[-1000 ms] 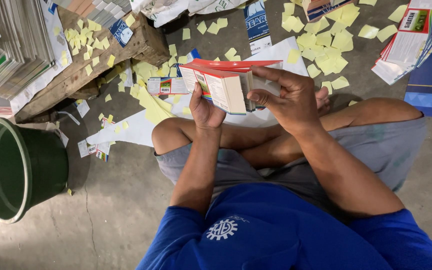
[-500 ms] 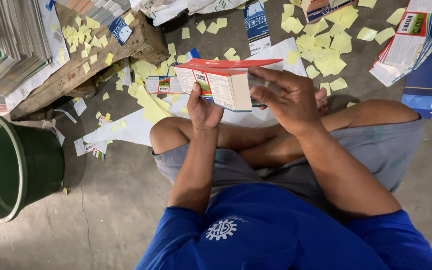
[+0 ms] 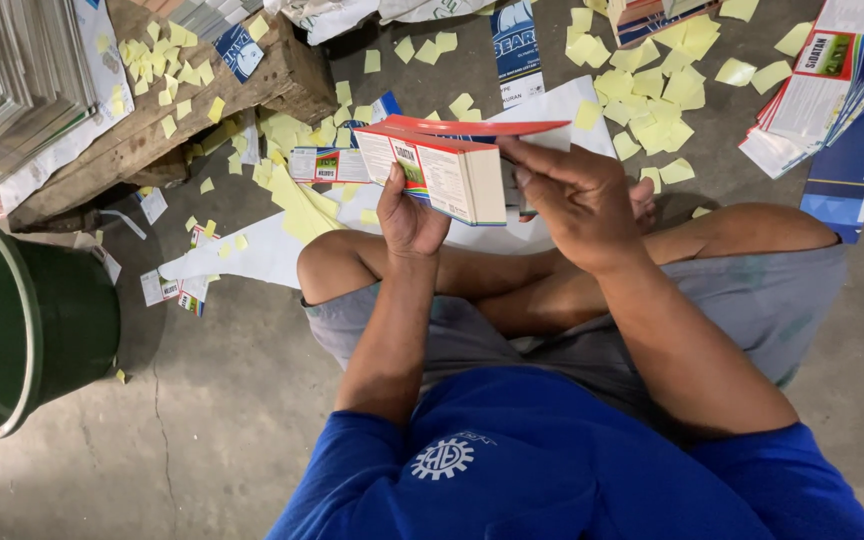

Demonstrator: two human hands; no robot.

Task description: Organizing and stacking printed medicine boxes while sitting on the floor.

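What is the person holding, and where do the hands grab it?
A printed carton: the left hand grips its lower near side, the right hand its right end.

The red-and-white printed cardboard carton [image 3: 442, 165] has a slightly glossy coated finish. The grey concrete floor [image 3: 212, 420] is rough, matt and cracked. The dark green plastic bucket [image 3: 27, 325] looks smooth, the worn wooden block [image 3: 152, 130] coarse, and the small yellow paper scraps [image 3: 652, 110] matt.

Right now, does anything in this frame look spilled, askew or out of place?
Yes: small yellow paper scraps are strewn over the concrete floor and the wooden plank. Printed flat cartons lie loosely fanned at upper right. The box in both hands looks intact.
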